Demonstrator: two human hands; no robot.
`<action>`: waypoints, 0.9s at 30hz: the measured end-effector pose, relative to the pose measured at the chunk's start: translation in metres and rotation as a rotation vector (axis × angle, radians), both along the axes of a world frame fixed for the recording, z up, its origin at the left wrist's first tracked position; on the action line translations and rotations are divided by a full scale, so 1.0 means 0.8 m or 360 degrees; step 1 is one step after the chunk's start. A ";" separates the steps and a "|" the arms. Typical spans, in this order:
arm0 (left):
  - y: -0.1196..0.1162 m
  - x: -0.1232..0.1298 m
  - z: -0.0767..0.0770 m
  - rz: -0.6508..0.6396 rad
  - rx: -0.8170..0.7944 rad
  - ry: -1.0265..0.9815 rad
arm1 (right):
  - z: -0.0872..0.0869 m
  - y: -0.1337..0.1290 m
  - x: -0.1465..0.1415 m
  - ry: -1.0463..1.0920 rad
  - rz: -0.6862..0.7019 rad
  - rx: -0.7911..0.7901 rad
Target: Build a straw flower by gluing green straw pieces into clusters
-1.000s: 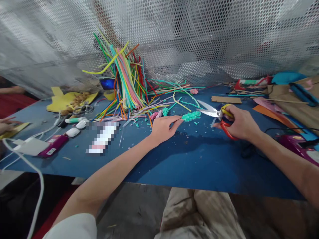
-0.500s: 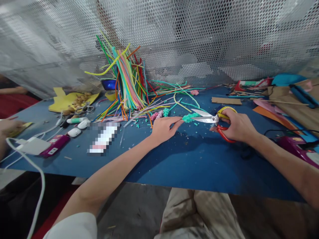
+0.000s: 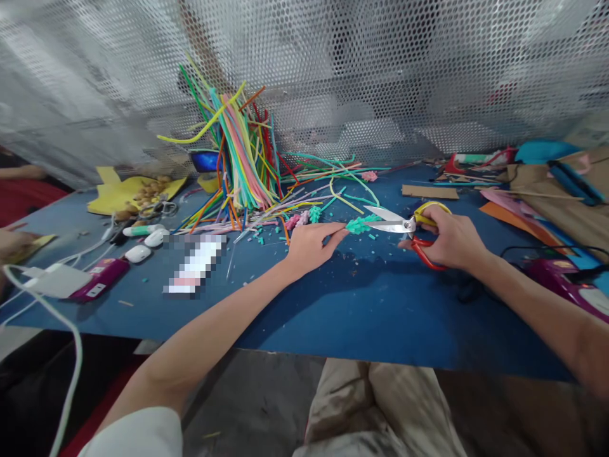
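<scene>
Between thumb and fingers, my left hand [image 3: 314, 246] pinches one end of a teal pipe-cleaner piece [image 3: 360, 223] with a bushy, leaf-like shape. From the right, my right hand [image 3: 450, 240] grips a pair of scissors [image 3: 402, 225] by its yellow and red handles. The scissor blades are parted and reach to the right end of the teal piece. Behind my left hand lie finished-looking bushy pieces: a teal one [image 3: 314, 214], a pale pink one [image 3: 302, 219] and a darker pink one [image 3: 291, 222]. Small teal clippings [image 3: 261, 240] dot the blue table [image 3: 333, 317].
A tall bundle of coloured pipe cleaners [image 3: 242, 152] stands at the back before a perforated metal screen [image 3: 380, 76]. Left are a purple power strip [image 3: 102, 279], white cables and a blurred-out white object [image 3: 197, 263]. Cardboard [image 3: 429, 192] lies right. Another person's hand [image 3: 16, 244] is far left.
The whole view has shifted slightly, so things sit a little further left. The scissor blades look slightly closer together. Both hands keep their holds.
</scene>
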State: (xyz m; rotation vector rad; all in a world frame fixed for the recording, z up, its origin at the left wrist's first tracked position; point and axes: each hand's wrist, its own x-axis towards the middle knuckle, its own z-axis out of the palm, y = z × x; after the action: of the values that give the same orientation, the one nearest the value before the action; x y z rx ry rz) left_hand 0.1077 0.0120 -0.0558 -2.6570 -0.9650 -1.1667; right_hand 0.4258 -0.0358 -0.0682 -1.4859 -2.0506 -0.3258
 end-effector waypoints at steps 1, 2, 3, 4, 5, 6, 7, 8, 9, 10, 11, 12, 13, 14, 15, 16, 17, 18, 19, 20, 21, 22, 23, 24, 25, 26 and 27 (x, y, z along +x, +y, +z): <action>0.000 0.000 0.000 0.0000 0.0000 0.0002 | 0.000 0.000 0.000 0.0007 -0.0002 -0.0003; 0.000 0.000 0.000 0.0003 -0.0004 0.0004 | 0.001 0.000 0.000 0.0020 -0.0004 -0.0001; 0.000 0.000 0.000 0.0008 -0.0010 0.0004 | 0.001 0.000 0.000 0.0039 0.0000 0.0001; 0.000 0.000 0.000 0.0012 -0.0016 0.0000 | 0.002 0.000 0.000 0.0069 0.0010 0.0004; 0.000 -0.001 0.000 0.0014 -0.0021 -0.0009 | 0.002 0.000 0.000 0.0104 0.0029 -0.0005; 0.000 -0.001 0.000 0.0014 -0.0023 -0.0023 | 0.003 0.000 0.000 0.0146 0.0050 -0.0015; 0.000 -0.002 0.000 0.0008 -0.0018 -0.0043 | 0.003 0.000 0.001 0.0183 0.0076 -0.0037; 0.000 -0.002 0.000 -0.0002 -0.0008 -0.0064 | 0.004 0.000 0.002 0.0213 0.0103 -0.0064; 0.000 -0.003 0.000 -0.0014 0.0005 -0.0087 | 0.005 -0.001 0.003 0.0233 0.0121 -0.0084; 0.000 -0.003 0.001 -0.0028 0.0021 -0.0107 | 0.006 -0.001 0.004 0.0241 0.0130 -0.0096; 0.000 -0.004 0.001 -0.0040 0.0040 -0.0124 | 0.006 -0.001 0.004 0.0236 0.0134 -0.0102; 0.000 -0.004 0.001 -0.0053 0.0062 -0.0136 | 0.007 -0.002 0.005 0.0220 0.0131 -0.0108; 0.000 -0.005 0.001 -0.0065 0.0083 -0.0144 | 0.007 -0.002 0.005 0.0198 0.0125 -0.0117; 0.000 -0.005 0.001 -0.0077 0.0101 -0.0146 | 0.007 -0.003 0.005 0.0179 0.0122 -0.0128; 0.000 -0.005 0.001 -0.0088 0.0117 -0.0149 | 0.007 -0.004 0.005 0.0165 0.0123 -0.0142; 0.000 -0.005 0.001 -0.0096 0.0128 -0.0152 | 0.007 -0.005 0.004 0.0161 0.0129 -0.0154; 0.000 -0.006 0.001 -0.0101 0.0132 -0.0154 | 0.007 -0.005 0.003 0.0165 0.0138 -0.0164; 0.000 -0.006 0.001 -0.0104 0.0132 -0.0156 | 0.007 -0.006 0.002 0.0176 0.0148 -0.0171; 0.000 -0.006 0.001 -0.0104 0.0128 -0.0158 | 0.008 -0.006 0.001 0.0191 0.0159 -0.0177; 0.001 -0.006 0.001 -0.0104 0.0124 -0.0159 | 0.008 -0.006 0.001 0.0209 0.0167 -0.0180; 0.000 -0.006 0.001 -0.0105 0.0119 -0.0161 | 0.009 -0.006 0.000 0.0228 0.0174 -0.0179; 0.000 -0.006 0.002 -0.0109 0.0116 -0.0164 | 0.010 -0.007 0.000 0.0245 0.0184 -0.0175; 0.000 -0.006 0.002 -0.0113 0.0116 -0.0170 | 0.011 -0.007 0.000 0.0257 0.0193 -0.0166; 0.000 -0.006 0.002 -0.0119 0.0118 -0.0174 | 0.011 -0.007 0.001 0.0264 0.0202 -0.0152; 0.000 -0.007 0.003 -0.0124 0.0118 -0.0174 | 0.012 -0.007 0.001 0.0266 0.0211 -0.0138; -0.001 -0.007 0.003 -0.0131 0.0117 -0.0169 | 0.012 -0.008 0.001 0.0264 0.0219 -0.0130; -0.001 -0.007 0.003 -0.0140 0.0115 -0.0160 | 0.013 -0.008 0.001 0.0260 0.0223 -0.0130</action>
State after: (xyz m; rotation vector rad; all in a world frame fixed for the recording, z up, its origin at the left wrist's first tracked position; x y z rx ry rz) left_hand 0.1022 0.0113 -0.0532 -2.6309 -0.8103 -1.3383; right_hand 0.4267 -0.0425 -0.0578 -1.3593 -2.0437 -0.0634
